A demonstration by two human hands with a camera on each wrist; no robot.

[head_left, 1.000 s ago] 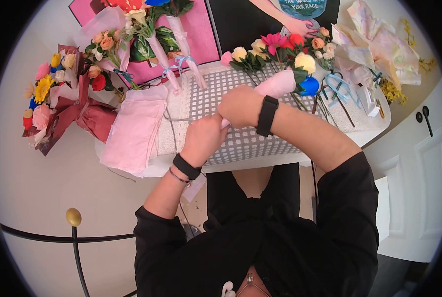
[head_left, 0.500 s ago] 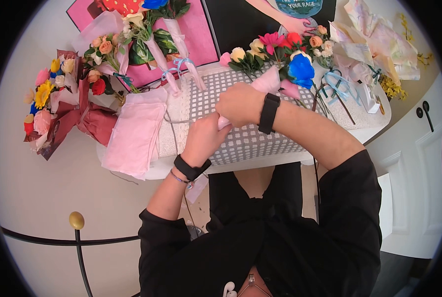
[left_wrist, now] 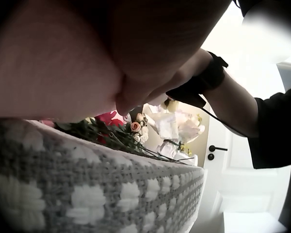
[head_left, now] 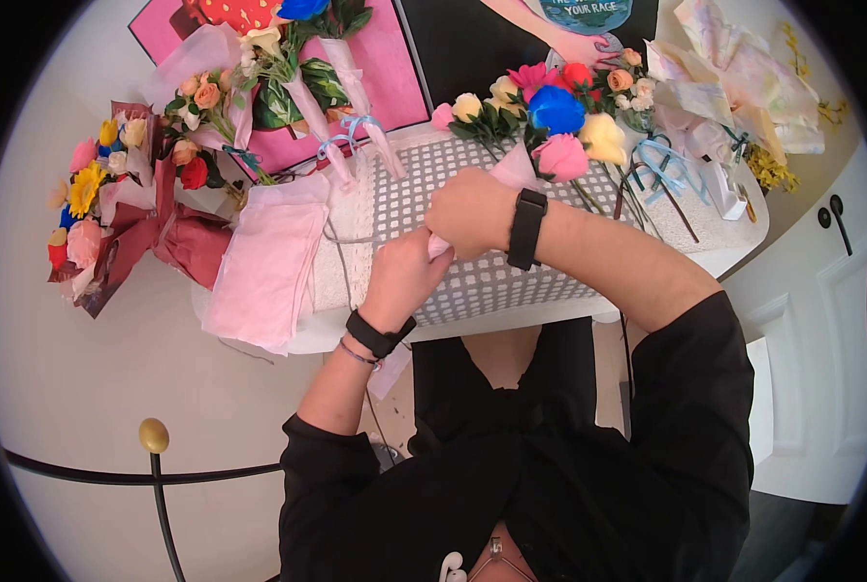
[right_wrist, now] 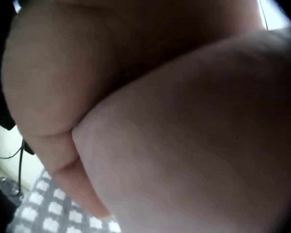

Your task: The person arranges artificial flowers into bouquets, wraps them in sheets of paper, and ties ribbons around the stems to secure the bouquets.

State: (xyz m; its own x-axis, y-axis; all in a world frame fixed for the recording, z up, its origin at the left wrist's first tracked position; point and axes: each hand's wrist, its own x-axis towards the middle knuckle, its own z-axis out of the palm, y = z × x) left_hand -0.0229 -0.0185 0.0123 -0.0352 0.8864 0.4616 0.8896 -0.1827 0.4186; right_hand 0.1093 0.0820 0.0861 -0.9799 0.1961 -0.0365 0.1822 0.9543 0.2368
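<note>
Both hands grip the stem of a small bouquet in pale pink wrapping paper point(head_left: 518, 169), held over the checked cloth. My right hand point(head_left: 467, 210) is curled round the wrapped stem just below the flared paper. Close against it, my left hand point(head_left: 404, 272) pinches the lower end of the stem, where a bit of pink paper shows between the hands. A blue rose point(head_left: 556, 110), a pink rose point(head_left: 560, 156) and a cream rose point(head_left: 604, 139) stick out at the upper right. In both wrist views the palms and fingers fill much of the picture and hide the stem.
Folded pink paper sheets point(head_left: 265, 257) lie left on the white table. Wrapped bouquets point(head_left: 302, 107) with blue bows lean at the back, and a dark red bouquet point(head_left: 166, 218) stands far left. Loose flowers point(head_left: 501, 94), blue ribbon point(head_left: 668, 167) and patterned wrapping point(head_left: 734, 73) are at the right.
The bouquet has turned about its stem: first cream and blue roses showed, now blue, pink and cream ones face up. Both hands have kept their grip in nearly the same place.
</note>
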